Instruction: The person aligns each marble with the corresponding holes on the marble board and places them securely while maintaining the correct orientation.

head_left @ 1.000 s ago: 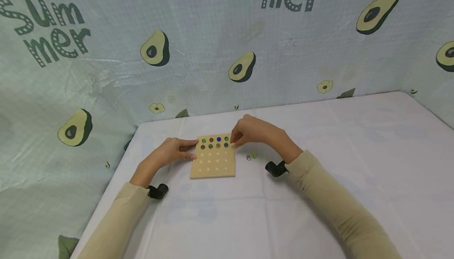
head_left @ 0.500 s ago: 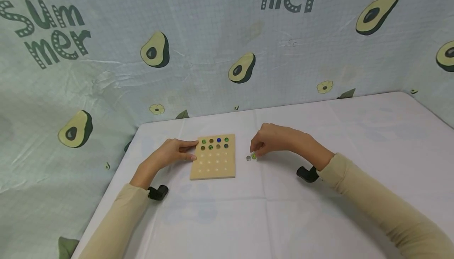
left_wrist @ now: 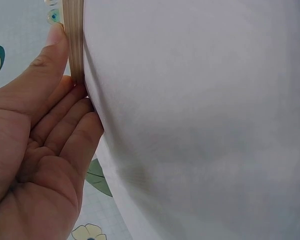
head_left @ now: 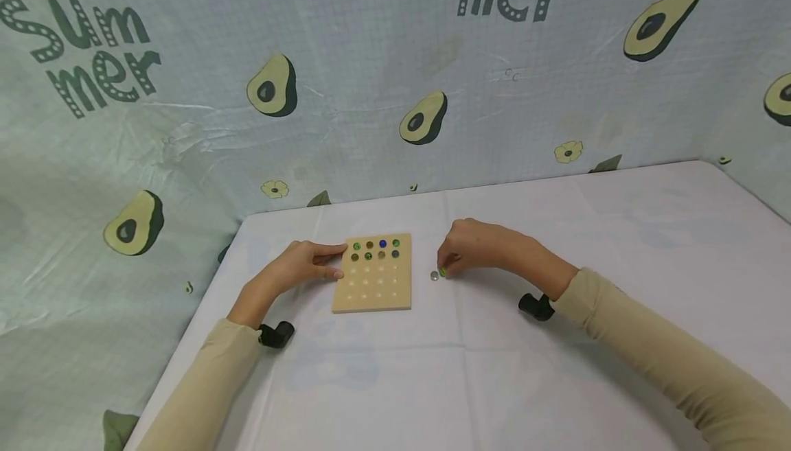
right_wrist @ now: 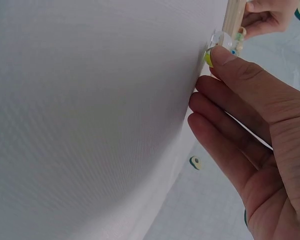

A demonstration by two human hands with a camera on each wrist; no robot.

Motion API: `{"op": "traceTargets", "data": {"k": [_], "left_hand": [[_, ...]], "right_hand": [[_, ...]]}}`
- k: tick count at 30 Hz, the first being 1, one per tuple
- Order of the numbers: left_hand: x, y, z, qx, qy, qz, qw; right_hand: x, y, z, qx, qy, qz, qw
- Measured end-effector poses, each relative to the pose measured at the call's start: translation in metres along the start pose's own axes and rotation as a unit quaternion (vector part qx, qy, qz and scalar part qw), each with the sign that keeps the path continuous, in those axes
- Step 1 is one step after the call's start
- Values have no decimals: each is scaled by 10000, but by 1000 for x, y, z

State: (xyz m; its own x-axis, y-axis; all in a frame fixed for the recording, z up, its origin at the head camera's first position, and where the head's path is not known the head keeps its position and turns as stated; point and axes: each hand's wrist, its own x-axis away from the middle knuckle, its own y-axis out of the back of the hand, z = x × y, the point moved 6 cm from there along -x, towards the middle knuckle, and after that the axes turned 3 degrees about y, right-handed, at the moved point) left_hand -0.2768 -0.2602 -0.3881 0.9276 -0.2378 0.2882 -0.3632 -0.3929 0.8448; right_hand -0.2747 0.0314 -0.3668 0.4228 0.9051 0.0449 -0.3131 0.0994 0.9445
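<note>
A square wooden board (head_left: 373, 304) with rows of round hollows lies on the table. Glass marbles, green, brown, blue and greyish, fill its two far rows, among them a blue marble (head_left: 382, 244). My left hand (head_left: 301, 263) holds the board's left side, thumb on its upper face and fingers along the edge in the left wrist view. To the right of the board, my right hand (head_left: 474, 246) pinches a yellow-green marble (right_wrist: 208, 58) between thumb and index finger, low at the tablecloth; its other fingers are loosely bent. A clear marble (head_left: 434, 276) lies just left of those fingertips.
White cloth (head_left: 408, 382) covers the table. Behind and to the left hangs a pale curtain (head_left: 346, 39) printed with avocados and lettering. Each wrist wears a small black camera, such as the right one (head_left: 535, 307).
My right hand has moved from the board's far right corner rightwards to the two loose marbles and now pinches the yellow-green one. The left hand and board have stayed put.
</note>
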Motion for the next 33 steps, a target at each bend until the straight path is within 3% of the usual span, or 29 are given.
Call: {"op": "traceTargets", "data": {"k": [15, 33], "left_hand": [[1, 1, -1, 21, -92, 35, 9999], [1, 1, -1, 120, -36, 70, 9999]], "right_hand": [[2, -1, 1, -1, 86, -187, 9998], [3, 5, 6, -59, -124, -384, 9992]]}}
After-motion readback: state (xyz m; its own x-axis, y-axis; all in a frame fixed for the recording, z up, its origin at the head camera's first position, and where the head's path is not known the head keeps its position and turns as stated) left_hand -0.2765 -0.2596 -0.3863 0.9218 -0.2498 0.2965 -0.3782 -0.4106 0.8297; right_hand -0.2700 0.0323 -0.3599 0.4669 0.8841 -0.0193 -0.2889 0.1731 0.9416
